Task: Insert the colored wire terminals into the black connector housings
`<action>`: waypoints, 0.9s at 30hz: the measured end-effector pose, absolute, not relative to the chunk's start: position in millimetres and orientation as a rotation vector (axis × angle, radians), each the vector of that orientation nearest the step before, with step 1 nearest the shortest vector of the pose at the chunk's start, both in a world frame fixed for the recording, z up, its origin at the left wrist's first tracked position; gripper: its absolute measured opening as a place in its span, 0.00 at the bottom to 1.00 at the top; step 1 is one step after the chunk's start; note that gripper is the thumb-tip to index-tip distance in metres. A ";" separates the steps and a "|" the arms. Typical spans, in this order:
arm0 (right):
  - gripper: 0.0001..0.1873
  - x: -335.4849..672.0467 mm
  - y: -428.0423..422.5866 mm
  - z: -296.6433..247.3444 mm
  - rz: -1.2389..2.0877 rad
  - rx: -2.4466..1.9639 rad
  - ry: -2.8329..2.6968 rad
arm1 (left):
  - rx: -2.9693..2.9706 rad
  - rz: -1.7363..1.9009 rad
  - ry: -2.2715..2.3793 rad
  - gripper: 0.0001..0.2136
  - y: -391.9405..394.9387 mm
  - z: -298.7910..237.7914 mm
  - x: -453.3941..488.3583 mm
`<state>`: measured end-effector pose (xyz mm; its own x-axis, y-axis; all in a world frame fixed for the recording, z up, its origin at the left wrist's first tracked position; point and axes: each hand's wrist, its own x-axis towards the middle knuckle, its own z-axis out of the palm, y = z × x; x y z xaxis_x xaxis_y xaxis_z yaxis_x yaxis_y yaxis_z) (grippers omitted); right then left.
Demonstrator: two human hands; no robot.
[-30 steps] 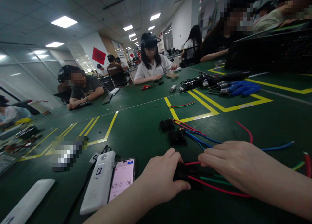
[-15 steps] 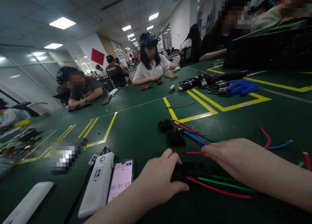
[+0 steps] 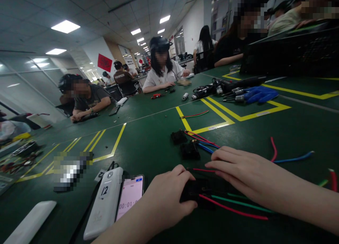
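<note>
My left hand grips a small black plastic housing from its left side, thumb below and fingers on top. From that housing a lower red wire and green wires run off to the right. A separate red wire is pinched in my right hand; its bare tip points left, just above the housing and close to my left fingers. Whether the tip touches the housing is unclear. Beyond my hands lie two more black housings with red and blue wires.
At my left are a white power bank marked 12, a phone running a timer and another white device. Farther off lie a blue glove, tools and a short wire pair. A person sits opposite.
My right hand has moved left with the red wire, bringing its tip nearer my left fingers. My left hand keeps its hold on the black housing, and the view has shifted slightly.
</note>
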<state>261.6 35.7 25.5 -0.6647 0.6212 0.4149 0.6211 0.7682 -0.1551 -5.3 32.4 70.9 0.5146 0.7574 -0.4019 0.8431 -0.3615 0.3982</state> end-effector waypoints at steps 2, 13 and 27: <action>0.14 258.1 28.7 35.8 0.102 -0.914 -2.504 | 2.183 -0.174 1.305 0.21 33.8 70.4 -6.6; 0.14 248.8 -11.2 6.9 -0.174 -0.875 -2.530 | 2.193 -0.169 1.323 0.21 32.9 65.9 -3.1; 0.14 236.7 -36.1 -13.4 -0.617 -1.005 -2.512 | 2.193 -0.193 1.381 0.22 28.3 65.9 3.9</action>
